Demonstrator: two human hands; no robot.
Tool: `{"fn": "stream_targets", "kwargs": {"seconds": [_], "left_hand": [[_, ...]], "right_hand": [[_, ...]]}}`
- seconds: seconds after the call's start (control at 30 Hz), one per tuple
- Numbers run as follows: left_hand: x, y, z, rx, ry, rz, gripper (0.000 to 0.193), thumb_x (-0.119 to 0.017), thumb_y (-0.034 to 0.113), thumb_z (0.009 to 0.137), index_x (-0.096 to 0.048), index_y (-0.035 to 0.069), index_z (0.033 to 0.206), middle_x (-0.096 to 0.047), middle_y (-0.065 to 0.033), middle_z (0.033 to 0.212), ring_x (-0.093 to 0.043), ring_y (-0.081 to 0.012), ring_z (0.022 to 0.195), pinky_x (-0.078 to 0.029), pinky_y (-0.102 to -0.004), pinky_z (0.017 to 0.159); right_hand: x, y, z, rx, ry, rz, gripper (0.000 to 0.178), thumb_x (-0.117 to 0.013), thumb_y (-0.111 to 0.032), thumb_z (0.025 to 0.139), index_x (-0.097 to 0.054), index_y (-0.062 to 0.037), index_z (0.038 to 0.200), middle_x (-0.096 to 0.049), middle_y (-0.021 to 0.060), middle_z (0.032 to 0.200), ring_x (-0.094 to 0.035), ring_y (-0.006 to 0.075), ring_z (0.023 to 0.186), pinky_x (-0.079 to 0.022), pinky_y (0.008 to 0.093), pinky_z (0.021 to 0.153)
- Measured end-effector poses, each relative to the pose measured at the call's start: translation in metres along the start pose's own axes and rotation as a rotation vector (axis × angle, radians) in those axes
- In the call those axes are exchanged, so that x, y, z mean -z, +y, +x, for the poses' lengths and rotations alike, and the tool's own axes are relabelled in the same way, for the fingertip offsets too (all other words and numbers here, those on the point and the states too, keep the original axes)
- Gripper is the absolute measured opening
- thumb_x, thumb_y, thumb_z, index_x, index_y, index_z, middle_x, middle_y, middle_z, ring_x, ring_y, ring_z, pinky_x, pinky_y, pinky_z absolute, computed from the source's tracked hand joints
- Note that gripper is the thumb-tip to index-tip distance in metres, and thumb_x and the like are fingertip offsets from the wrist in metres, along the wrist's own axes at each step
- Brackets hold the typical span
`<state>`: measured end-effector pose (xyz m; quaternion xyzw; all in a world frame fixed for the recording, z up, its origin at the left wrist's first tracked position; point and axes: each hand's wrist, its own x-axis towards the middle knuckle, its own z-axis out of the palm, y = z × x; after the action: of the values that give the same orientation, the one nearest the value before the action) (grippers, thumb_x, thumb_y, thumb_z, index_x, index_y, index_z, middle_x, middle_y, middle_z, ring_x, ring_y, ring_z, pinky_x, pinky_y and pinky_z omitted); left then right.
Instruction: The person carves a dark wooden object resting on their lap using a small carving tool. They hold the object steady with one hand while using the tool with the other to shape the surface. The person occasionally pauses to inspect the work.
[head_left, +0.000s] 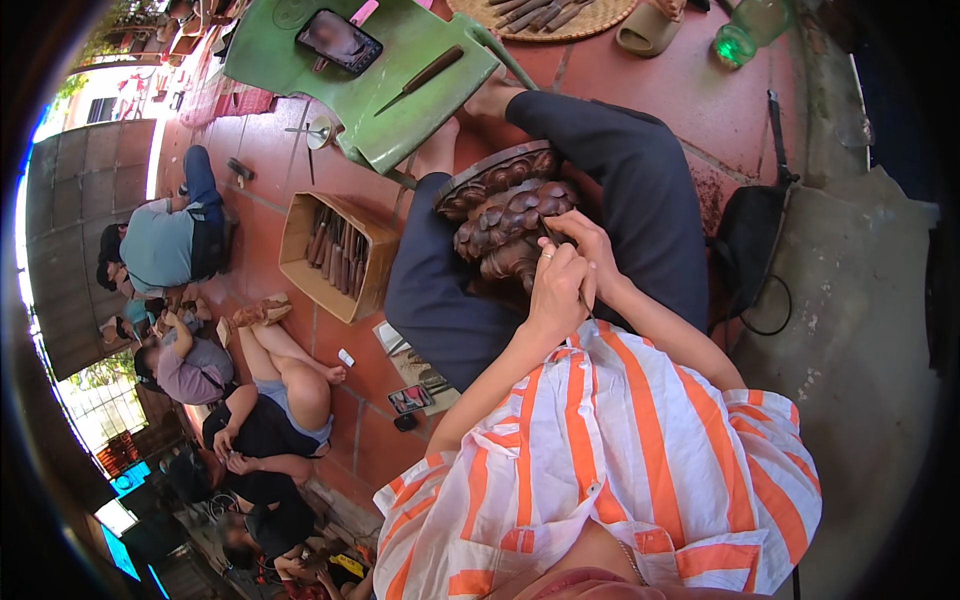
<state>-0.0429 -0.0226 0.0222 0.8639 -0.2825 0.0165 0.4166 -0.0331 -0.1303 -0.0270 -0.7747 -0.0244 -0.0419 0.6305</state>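
Note:
A dark brown carved wooden piece (510,222) with rounded, overlapping relief rests between my legs. My left hand (560,285), with a ring on one finger, is closed around a slim carving chisel (589,298) against the lower right of the carving. Just beyond it, my right hand (588,243) is closed at the same chisel, its fingertips touching the carved surface. My fingers hide most of the tool, and its cutting end cannot be made out.
A cardboard box (380,262) of wooden-handled chisels stands left of my leg. Ahead is a green plastic chair (420,48) bearing a phone (340,42) and a pointed tool (420,80). A woven tray (590,22) holds more tools. A black bag (750,240) lies right; several people sit left.

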Motion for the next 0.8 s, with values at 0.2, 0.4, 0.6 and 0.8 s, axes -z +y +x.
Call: {"fn": "stream_targets", "kwargs": {"seconds": [0.2,0.4,0.6,0.8], "left_hand": [[-0.003,0.011,-0.005,0.008,0.059,0.038,0.02,-0.06,-0.002,0.081,-0.048,-0.001,0.065,-0.044,-0.0157,0.068,-0.047,-0.0352,0.065,-0.04,-0.0465,0.081],[0.001,0.008,-0.006,0.033,0.045,-0.026,0.023,-0.06,-0.003,0.081,-0.047,0.0,0.063,-0.044,-0.015,0.069,-0.046,-0.0341,0.066,-0.04,-0.0452,0.08],[0.002,0.004,0.002,-0.011,0.077,-0.017,0.023,-0.06,-0.004,0.081,-0.046,0.0,0.063,-0.044,-0.0147,0.069,-0.047,-0.0335,0.066,-0.04,-0.0454,0.084],[-0.004,0.009,-0.014,0.013,0.1,0.002,0.019,-0.059,-0.003,0.082,-0.048,-0.001,0.066,-0.046,-0.0155,0.072,-0.048,-0.0335,0.069,-0.041,-0.0458,0.08]], "right_hand": [[0.002,0.012,0.003,0.197,-0.006,-0.156,0.035,-0.066,-0.007,0.073,-0.063,0.0037,0.106,-0.062,0.0153,0.099,-0.063,0.0335,0.092,-0.049,0.0361,0.085],[0.002,0.001,0.001,0.1,-0.012,-0.104,0.032,-0.069,-0.002,0.073,-0.064,0.006,0.104,-0.064,0.0166,0.098,-0.063,0.031,0.097,-0.039,0.0389,0.103],[-0.001,0.0,0.005,0.021,-0.023,-0.021,0.03,-0.068,-0.004,0.075,-0.064,0.0047,0.105,-0.064,0.0159,0.099,-0.062,0.0323,0.102,-0.032,0.0477,0.109],[0.0,0.005,0.002,0.188,-0.041,-0.171,0.032,-0.07,-0.005,0.074,-0.065,0.0031,0.105,-0.064,0.0145,0.101,-0.062,0.0319,0.1,-0.035,0.0471,0.106]]}}
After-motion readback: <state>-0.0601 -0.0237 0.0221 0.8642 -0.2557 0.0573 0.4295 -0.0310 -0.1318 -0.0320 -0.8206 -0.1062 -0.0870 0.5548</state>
